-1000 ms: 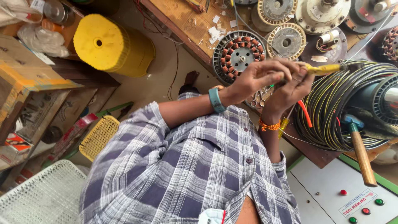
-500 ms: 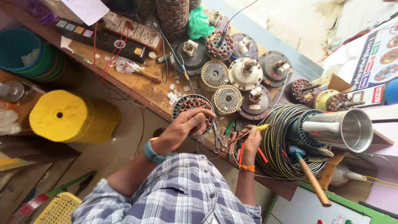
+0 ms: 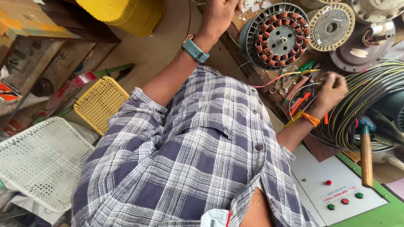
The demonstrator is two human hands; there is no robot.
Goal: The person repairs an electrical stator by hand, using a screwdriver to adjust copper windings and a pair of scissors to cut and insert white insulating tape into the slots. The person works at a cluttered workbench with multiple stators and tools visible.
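The wound stator (image 3: pixel 277 38) lies flat on the workbench (image 3: pixel 236 31) in the upper middle of the frame, a ring of copper coils around a grey hub. As far as shows, every slot around the ring carries its coil, so the winding looks complete. The leads seem to be what is left: thin wires (image 3: pixel 290 75), yellow, red and white, run loose from below the stator toward the right and are not bundled or tied.

The right hand (image 3: pixel 332 88), with an orange thread (image 3: pixel 310 119) at the wrist, is curled closed at the right of the frame, its fingertips pinching the far ends of those wires. The left hand (image 3: pixel 219 12), above a teal watch (image 3: pixel 194 49), reaches to the top edge just left of the stator. It is partly cut off, so I cannot tell whether its fingers are spread or closed.

Red-handled hand tools (image 3: pixel 301 101) lie on the bench between the stator and the right hand. Further right sits a big coil of yellow-striped cable (image 3: pixel 362 105), with a hammer (image 3: pixel 367 155) below it and a white button panel (image 3: pixel 332 185) at lower right. A cream-rimmed round part (image 3: pixel 330 27) sits right of the stator, and a yellow basket (image 3: pixel 101 103) lies at left
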